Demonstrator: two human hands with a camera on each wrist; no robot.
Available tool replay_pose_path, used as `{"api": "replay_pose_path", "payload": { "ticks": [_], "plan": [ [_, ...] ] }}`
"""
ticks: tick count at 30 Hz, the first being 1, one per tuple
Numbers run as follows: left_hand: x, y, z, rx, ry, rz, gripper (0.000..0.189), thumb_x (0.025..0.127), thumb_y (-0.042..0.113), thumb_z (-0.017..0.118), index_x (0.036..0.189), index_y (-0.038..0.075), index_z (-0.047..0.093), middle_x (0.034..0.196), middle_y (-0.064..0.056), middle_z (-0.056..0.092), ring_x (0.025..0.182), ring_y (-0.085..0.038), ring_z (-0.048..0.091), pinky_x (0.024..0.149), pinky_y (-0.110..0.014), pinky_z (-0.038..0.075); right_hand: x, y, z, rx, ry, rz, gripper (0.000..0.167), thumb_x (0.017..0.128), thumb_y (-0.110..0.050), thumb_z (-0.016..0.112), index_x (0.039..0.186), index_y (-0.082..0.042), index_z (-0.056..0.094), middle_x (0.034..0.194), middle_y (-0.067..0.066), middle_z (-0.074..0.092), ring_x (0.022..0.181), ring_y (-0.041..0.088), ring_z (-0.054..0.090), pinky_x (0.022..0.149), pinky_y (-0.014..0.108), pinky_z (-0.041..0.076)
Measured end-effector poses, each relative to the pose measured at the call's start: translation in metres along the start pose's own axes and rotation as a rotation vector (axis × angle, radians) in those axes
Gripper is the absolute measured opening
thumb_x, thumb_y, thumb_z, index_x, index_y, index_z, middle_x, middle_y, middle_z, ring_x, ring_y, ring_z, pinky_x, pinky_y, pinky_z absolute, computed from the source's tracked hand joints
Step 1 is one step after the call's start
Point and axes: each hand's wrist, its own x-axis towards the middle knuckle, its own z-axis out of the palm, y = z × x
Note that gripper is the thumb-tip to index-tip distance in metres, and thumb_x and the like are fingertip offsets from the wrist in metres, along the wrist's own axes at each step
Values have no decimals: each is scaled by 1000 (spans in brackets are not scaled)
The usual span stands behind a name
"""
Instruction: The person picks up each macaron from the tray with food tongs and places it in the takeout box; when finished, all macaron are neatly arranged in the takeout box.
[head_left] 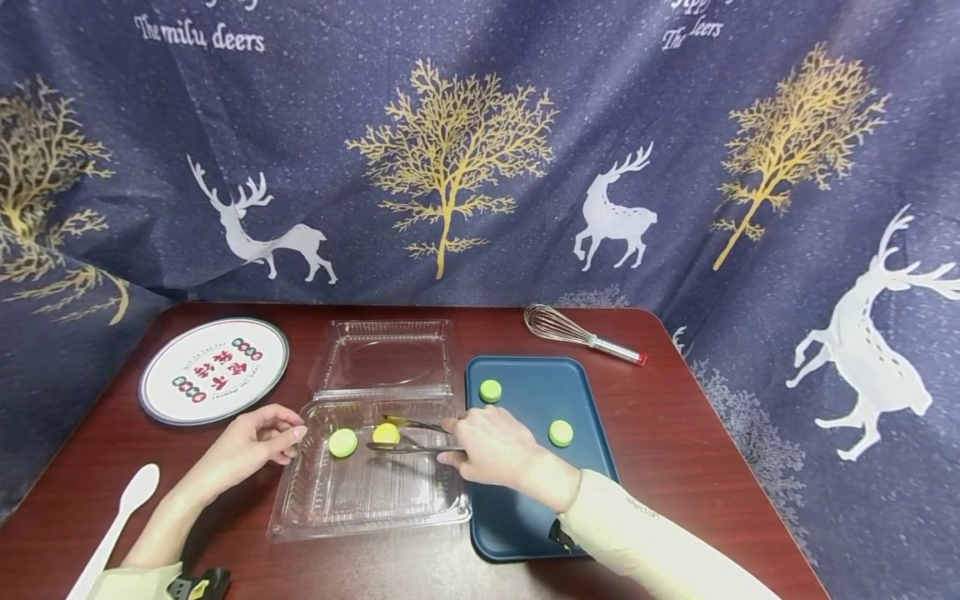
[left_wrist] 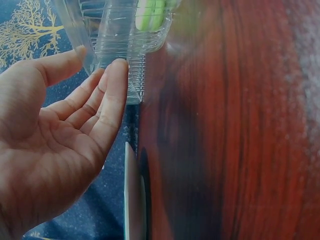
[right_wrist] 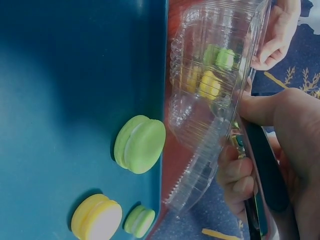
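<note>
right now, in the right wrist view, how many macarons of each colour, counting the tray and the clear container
Green macarons: 3 (two on the tray, one in the clear container)
Yellow macarons: 2 (one on the tray, one within the clear container)
Total: 5

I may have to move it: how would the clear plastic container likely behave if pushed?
The clear container would probably flex, since its ribbed walls look thin. It might slide easily on the table, whose surface looks glossy. The green macaron inside could shift, as nothing grips it.
</note>
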Motion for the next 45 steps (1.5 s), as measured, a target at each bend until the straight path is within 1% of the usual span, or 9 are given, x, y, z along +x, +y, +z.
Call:
{"api": "replay_pose_path", "payload": {
  "ticks": [7,13,19,22,25,30,37,41,45],
  "plan": [
    [0,0,0,0,-4,-13,29,97,13,66,112,-10,58,88,-13,67,71,-17,67,64,-33,60,-3,0,-2,33,12,4,35,90,-46,71,108,-16,72,78,-2,70,69,17,67,57,36,55],
    [0,-1,-1,4,-4,-17,29,97,13,66,112,-10,58,88,-14,67,71,-18,67,64,-32,60,-9,3,-6,125,49,35,38,90,-45,72,114,-15,70,86,-3,72,72,15,68,62,37,57],
    [-1,-1,0,1,-10,-1,28,97,13,66,112,-9,58,86,-11,67,70,-16,67,64,-31,60,-18,12,-14,180,97,63,47,91,-44,70,124,-10,68,99,4,74,77,18,70,66,38,58],
    [0,-1,0,2,-4,0,27,97,13,66,111,-9,59,85,-10,67,70,-16,67,64,-32,60,-24,19,-19,206,145,87,47,90,-43,72,123,-10,69,96,4,74,76,20,71,65,40,58],
    [0,-2,-1,4,-1,1,26,97,13,66,110,-9,58,85,-11,66,70,-17,66,64,-32,60,-32,27,-23,208,192,123,41,88,-44,73,116,-14,70,81,-2,71,68,16,67,58,37,53],
    [0,-1,0,-4,1,1,27,97,13,67,110,-9,59,85,-12,67,70,-17,66,64,-32,60,-50,44,-26,216,227,213,34,87,-46,75,105,-19,69,57,-13,45,52,8,46,46,28,36],
    [-1,-1,0,-1,6,2,28,96,13,67,110,-9,59,87,-12,67,70,-16,67,64,-32,60,-84,71,-27,199,305,298,27,84,-41,79,100,-22,69,59,-17,44,54,6,45,49,27,37],
    [0,-2,-1,10,5,-1,27,96,14,67,110,-8,59,86,-13,66,70,-16,67,64,-32,60,-107,84,-24,189,317,335,23,83,-38,80,91,-23,66,57,-18,40,52,6,42,48,26,35],
    [0,-1,-1,12,1,2,27,97,14,67,110,-9,59,86,-12,66,70,-17,66,64,-32,60,-133,94,-15,165,315,380,22,82,-38,81,90,-24,66,58,-20,40,52,5,42,48,26,35]
  ]
}}
